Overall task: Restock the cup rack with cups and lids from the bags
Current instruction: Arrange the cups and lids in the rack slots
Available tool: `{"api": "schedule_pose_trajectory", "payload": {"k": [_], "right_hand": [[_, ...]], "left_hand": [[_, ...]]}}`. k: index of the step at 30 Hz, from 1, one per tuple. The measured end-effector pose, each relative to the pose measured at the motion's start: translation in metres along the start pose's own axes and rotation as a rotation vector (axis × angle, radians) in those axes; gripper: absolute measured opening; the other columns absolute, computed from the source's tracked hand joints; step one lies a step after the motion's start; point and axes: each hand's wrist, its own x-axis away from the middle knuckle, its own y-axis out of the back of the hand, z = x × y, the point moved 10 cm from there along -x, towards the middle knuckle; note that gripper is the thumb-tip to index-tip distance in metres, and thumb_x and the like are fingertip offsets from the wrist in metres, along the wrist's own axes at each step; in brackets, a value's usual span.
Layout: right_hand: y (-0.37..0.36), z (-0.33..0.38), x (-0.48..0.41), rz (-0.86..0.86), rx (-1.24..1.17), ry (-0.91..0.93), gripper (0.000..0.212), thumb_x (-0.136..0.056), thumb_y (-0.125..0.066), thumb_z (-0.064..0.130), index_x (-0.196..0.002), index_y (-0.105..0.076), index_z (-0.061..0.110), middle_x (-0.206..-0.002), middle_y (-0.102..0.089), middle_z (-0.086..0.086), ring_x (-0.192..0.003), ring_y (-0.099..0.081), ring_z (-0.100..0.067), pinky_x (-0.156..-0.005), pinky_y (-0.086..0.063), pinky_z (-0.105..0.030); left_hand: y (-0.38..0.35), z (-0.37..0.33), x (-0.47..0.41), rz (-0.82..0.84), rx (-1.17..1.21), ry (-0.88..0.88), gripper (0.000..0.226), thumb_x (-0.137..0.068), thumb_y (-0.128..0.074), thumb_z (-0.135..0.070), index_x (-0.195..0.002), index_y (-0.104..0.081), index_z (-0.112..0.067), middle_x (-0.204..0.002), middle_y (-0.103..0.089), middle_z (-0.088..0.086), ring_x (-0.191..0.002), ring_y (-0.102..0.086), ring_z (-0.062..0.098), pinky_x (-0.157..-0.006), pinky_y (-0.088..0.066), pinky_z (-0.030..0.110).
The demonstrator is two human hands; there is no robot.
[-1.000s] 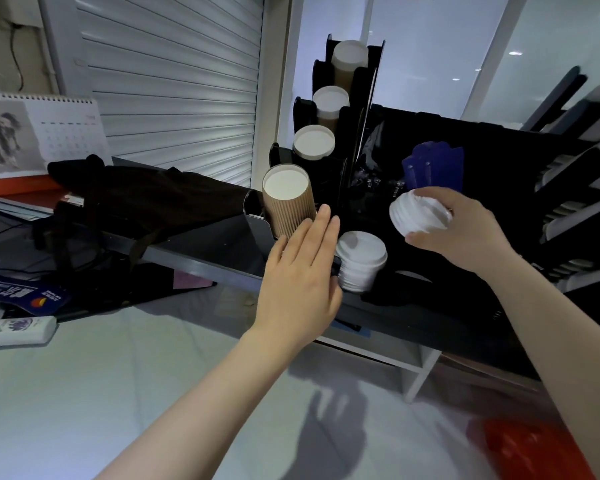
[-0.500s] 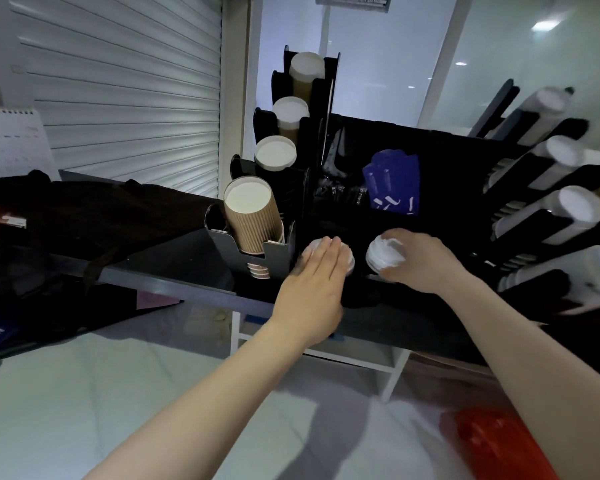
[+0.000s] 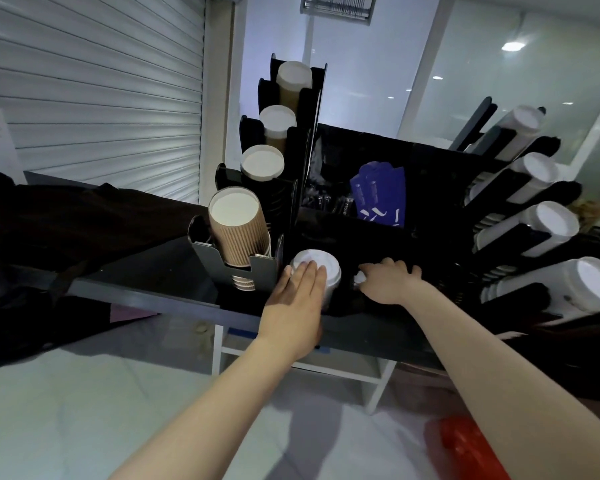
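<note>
At the front of the black rack [image 3: 430, 161], a stack of white lids [image 3: 323, 266] stands in a low slot just beside the ribbed brown cups [image 3: 238, 230]. The left hand [image 3: 293, 299] rests flat on it, fingers straight. The right hand [image 3: 388, 282] curls down over a second lid stack [image 3: 359, 279], mostly hidden, in the neighbouring slot. White cups [image 3: 548, 220] lie tilted at the far right.

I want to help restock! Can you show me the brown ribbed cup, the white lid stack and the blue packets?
brown ribbed cup [image 3: 243, 237], head view, its ribbed side.
white lid stack [image 3: 323, 259], head view, the top lid.
blue packets [image 3: 378, 188], head view, the front packet's face.
</note>
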Motion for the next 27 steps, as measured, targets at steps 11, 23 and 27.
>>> {"api": "schedule_pose_trajectory", "payload": {"k": [11, 23, 27], "right_hand": [[0.021, -0.002, 0.0, -0.144, -0.13, -0.019, 0.024, -0.082, -0.061, 0.046, -0.092, -0.066, 0.025, -0.09, -0.064, 0.005, -0.089, -0.055, -0.02, -0.095, -0.028, -0.049], [0.005, 0.011, 0.038, 0.046, 0.049, 0.214, 0.017, -0.08, -0.043, 0.01, -0.068, -0.053, 0.014, -0.086, -0.058, -0.003, -0.089, -0.053, -0.026, -0.079, -0.024, -0.038], [0.008, 0.012, 0.043, 0.054, 0.006, 0.221, 0.016, -0.082, -0.046, 0.014, -0.073, -0.059, 0.013, -0.084, -0.057, 0.0, -0.09, -0.053, -0.025, -0.086, -0.029, -0.039]], "left_hand": [[0.002, 0.002, -0.001, -0.049, 0.053, 0.01, 0.076, -0.049, -0.074, -0.01, -0.123, -0.059, 0.003, -0.123, -0.062, 0.016, -0.119, -0.057, 0.03, -0.102, -0.04, 0.045], [-0.004, 0.003, 0.001, -0.027, 0.052, 0.023, 0.078, -0.051, -0.076, -0.013, -0.125, -0.057, 0.003, -0.126, -0.06, 0.016, -0.121, -0.055, 0.029, -0.106, -0.036, 0.045], [-0.013, 0.003, 0.0, 0.035, 0.027, 0.006, 0.079, -0.082, -0.051, -0.022, -0.15, -0.014, -0.004, -0.157, -0.017, 0.011, -0.146, -0.009, 0.022, -0.11, 0.02, 0.029]]}}
